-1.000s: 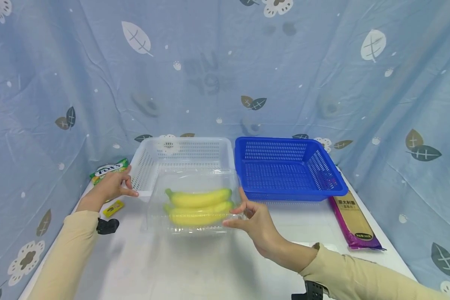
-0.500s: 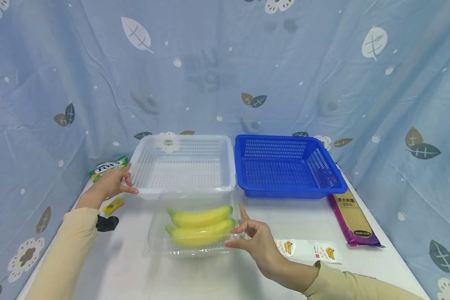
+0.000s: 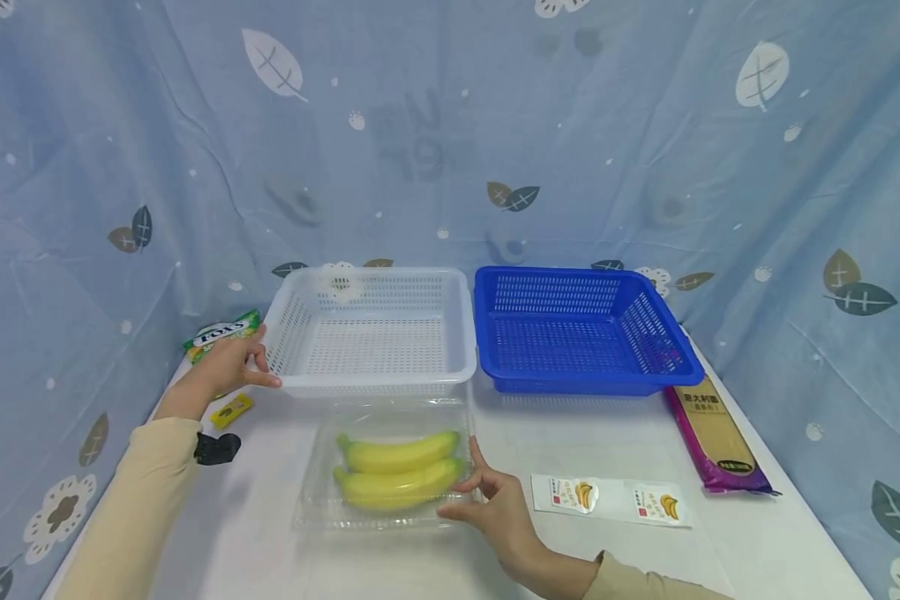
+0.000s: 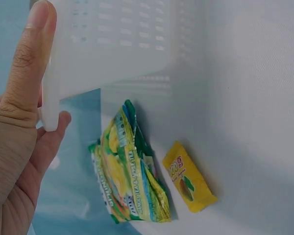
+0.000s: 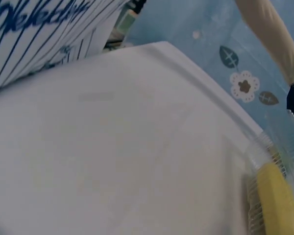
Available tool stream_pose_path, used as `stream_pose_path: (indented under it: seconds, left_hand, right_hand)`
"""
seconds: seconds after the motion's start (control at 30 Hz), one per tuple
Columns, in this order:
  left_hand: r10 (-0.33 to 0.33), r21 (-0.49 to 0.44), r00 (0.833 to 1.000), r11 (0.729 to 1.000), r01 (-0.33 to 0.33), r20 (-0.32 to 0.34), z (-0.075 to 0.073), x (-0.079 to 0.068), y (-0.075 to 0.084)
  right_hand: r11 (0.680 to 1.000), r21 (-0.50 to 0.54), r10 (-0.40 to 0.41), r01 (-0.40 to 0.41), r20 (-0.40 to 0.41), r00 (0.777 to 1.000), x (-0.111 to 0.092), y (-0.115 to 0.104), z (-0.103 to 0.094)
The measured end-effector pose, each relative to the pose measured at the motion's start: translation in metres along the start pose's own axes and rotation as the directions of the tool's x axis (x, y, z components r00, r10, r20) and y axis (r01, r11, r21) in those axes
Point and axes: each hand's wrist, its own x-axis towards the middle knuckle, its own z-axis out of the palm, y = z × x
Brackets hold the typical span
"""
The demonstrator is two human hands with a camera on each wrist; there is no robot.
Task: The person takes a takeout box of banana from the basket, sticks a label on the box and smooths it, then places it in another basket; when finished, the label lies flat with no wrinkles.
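Left sleeve: beige, with a black band [image 3: 217,449] at the wrist, the arm reaching up to the left side of the white basket [image 3: 375,382].
Candy bag: a green FOX'S bag [image 3: 221,332] just left of the white basket, partly covered by the hand in the head view; yellow and green fruit print shows in the left wrist view.
Yellow packet: a small packet [image 3: 232,412] on the bench [image 3: 390,575], near the white basket's front left corner.
Left hand: the left hand [image 3: 228,367] pinches the white basket's left rim, thumb on one side and fingers on the other.
White basket: perforated, upright, its inside facing up.
Clear container: the task's thing, a see-through plastic container [image 3: 318,512], in front of the white basket; whether the two touch, I cannot tell.
Bananas: two yellow ones, one [image 3: 401,454] nearer the white basket, the other [image 3: 401,485] farther from it, both inside the container.
Right hand: the right hand [image 3: 498,512] pinches the container's right edge, in front of the white basket's right end.
Blue basket: perforated basket [image 3: 592,382], just right of the white basket.
Label strip: white strip [image 3: 611,501] with two banana labels, in front and to the right of the white basket.
Pasta bag: purple and gold bag [image 3: 720,442], well to the right of the white basket.
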Motion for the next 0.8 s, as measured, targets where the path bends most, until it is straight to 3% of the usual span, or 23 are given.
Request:
stream_pose_path:
  seconds: [0.2, 0.37, 0.57, 0.8]
  left_hand:
    - [0.016, -0.009, 1.000, 1.000, -0.016, 0.000, -0.001, 0.000, -0.001]
    - [0.045, -0.009, 0.999, 0.999, -0.045, -0.009, -0.002, 0.000, 0.000]
    - [0.027, 0.003, 1.000, 1.000, -0.027, -0.001, -0.004, -0.002, 0.003]
    - [0.012, -0.006, 1.000, 1.000, -0.012, 0.010, -0.004, -0.002, 0.005]
  right_hand:
    - [0.998, -0.007, -0.065, 0.065, -0.015, 0.998, 0.003, 0.016, 0.008]
    - [0.993, -0.084, -0.079, 0.086, 0.085, 0.993, 0.002, 0.018, 0.004]
    - [0.974, -0.173, -0.104, 0.146, 0.232, 0.967, 0.007, 0.013, -0.013]
    - [0.949, -0.196, -0.193, 0.248, 0.260, 0.946, 0.015, 0.015, -0.017]
